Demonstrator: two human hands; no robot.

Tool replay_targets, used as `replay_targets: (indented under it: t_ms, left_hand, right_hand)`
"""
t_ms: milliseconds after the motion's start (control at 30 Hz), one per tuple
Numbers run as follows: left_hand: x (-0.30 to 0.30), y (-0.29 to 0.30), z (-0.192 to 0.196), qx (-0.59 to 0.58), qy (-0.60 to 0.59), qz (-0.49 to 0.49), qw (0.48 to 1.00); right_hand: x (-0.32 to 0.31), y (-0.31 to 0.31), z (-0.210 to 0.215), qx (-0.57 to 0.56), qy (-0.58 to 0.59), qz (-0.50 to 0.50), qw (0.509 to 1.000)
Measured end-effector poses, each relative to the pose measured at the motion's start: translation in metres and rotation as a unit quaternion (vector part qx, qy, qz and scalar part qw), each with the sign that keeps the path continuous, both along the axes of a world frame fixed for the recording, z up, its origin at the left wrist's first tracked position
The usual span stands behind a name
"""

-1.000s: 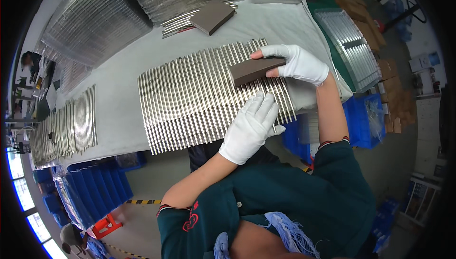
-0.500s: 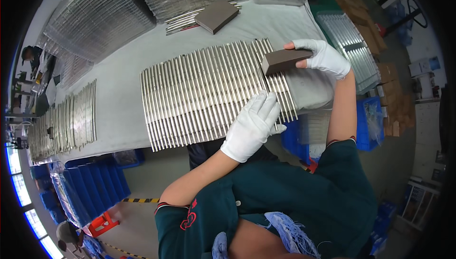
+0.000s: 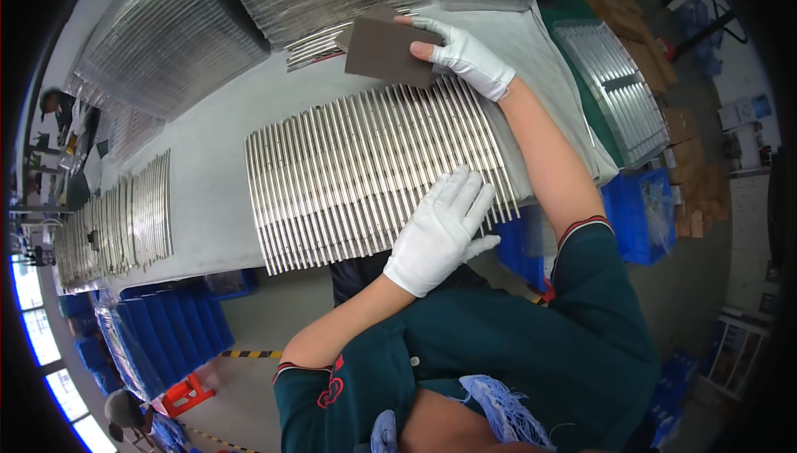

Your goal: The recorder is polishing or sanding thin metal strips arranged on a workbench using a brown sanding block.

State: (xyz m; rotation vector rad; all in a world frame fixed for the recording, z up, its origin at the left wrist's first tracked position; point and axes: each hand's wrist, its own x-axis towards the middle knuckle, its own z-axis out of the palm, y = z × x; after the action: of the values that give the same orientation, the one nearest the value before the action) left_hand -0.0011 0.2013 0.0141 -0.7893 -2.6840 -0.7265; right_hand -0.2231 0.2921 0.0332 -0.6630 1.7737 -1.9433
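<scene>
1. Moved since half a second ago: the right hand [image 3: 467,53], with a brown block [image 3: 383,53], from the right end of a row of metal rods [image 3: 357,175] to its far edge.
2. Right grip: closed on the block's right side, thumb on the broad face.
3. Left hand [image 3: 440,233]: grip open, fingers spread flat over the rods' near right end, thumb out to the side.
4. In the way: a second brown block [image 3: 378,12] lies partly hidden behind the held one; whether they touch cannot be told. Stacked clear trays [image 3: 166,46] crowd the far left.
5. Edges and room: the rods' near ends reach the front edge of the cloth-covered surface [image 3: 207,195]. Bare cloth separates them from another rod group [image 3: 124,216] at left.
6. Containers: below right, a blue bin [image 3: 621,225] holds clear plastic [image 3: 658,208]; blue bins [image 3: 174,328] stand below left, their contents unclear.
</scene>
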Motion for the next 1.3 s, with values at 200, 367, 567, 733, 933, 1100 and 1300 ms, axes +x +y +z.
replay_targets:
  t_ms: [200, 367, 567, 733, 933, 1100, 1300]
  left_hand:
    - [-0.002, 0.003, 0.008, -0.060, -0.035, -0.009, 0.998]
    - [-0.001, 0.004, 0.005, -0.089, -0.024, -0.005, 0.996]
    - [-0.005, -0.016, 0.023, -0.071, -0.047, -0.024, 0.996]
    - [-0.019, -0.128, 0.037, -0.062, 0.049, 0.163, 0.983]
    - [0.003, -0.289, -0.015, 0.705, 0.041, 0.312, 0.635]
    - [0.025, -0.328, -0.048, 0.884, 0.028, 0.078, 0.460]
    - [0.008, -0.267, -0.010, 0.762, 0.014, 0.292, 0.578]
  right_hand:
    - [-0.012, -0.013, -0.011, 0.129, 0.128, 0.088, 0.979]
    - [-0.011, -0.014, -0.009, 0.140, 0.189, 0.102, 0.967]
    - [-0.008, -0.010, -0.001, 0.059, 0.058, 0.045, 0.996]
    - [-0.025, 0.022, -0.014, -0.150, -0.023, -0.117, 0.981]
    - [-0.025, 0.009, -0.015, -0.131, 0.113, -0.240, 0.955]
    - [-0.014, -0.001, -0.022, 0.020, 0.283, -0.275, 0.919]
    - [-0.018, 0.012, -0.023, 0.096, 0.310, -0.205, 0.923]
